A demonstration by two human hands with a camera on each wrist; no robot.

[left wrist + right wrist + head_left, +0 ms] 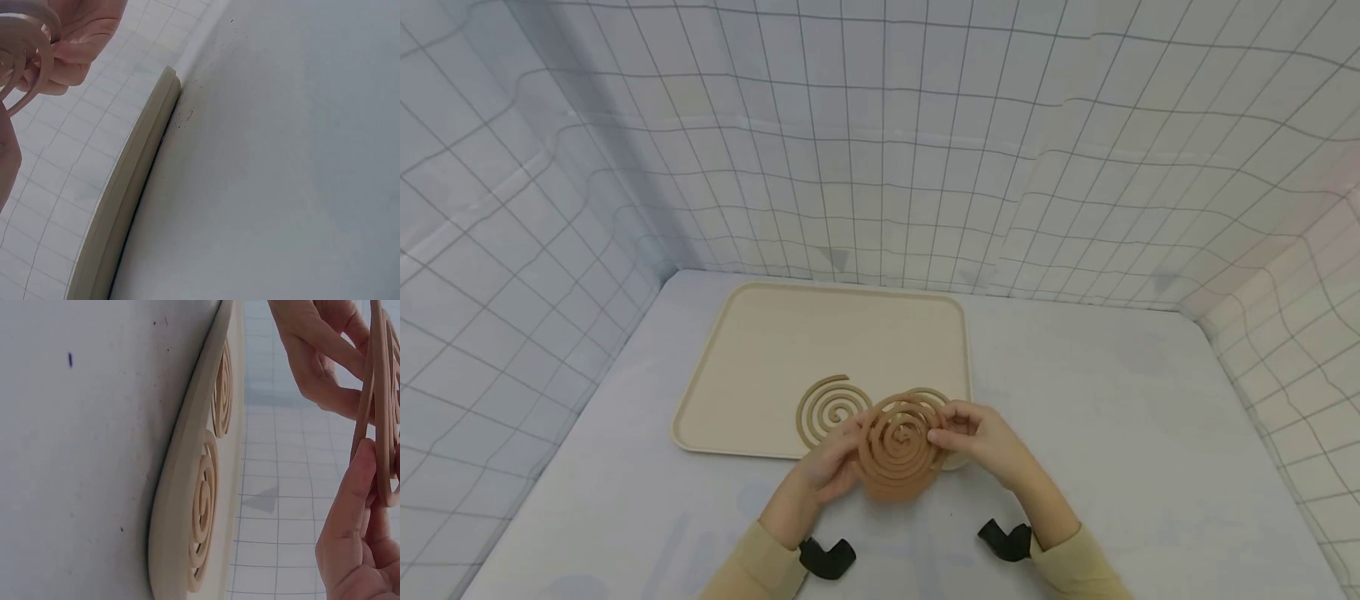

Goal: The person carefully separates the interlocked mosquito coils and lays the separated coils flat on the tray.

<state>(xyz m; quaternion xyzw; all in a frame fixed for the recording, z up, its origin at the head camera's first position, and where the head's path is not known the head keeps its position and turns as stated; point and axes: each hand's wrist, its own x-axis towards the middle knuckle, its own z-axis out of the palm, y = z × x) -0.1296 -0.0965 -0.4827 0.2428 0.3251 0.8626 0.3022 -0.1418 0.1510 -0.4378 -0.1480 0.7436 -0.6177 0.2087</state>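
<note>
Two brown mosquito coils (898,457), one lapped over the other, are held up in front of the tray's near edge. My left hand (831,462) grips their left side. At the right rim my right hand (981,437) pinches them between thumb and fingers. Seen edge-on in the right wrist view, the held coils (382,412) show a narrow gap between their layers. Behind them on the tray lie a left coil (808,412) and a right coil (932,392), the latter mostly hidden by the held pair.
The beige tray (850,325) with a low raised rim sits on a white table (1097,417), left of centre. White grid-patterned sheets (880,150) hang at the back and both sides. Black straps are on both wrists.
</note>
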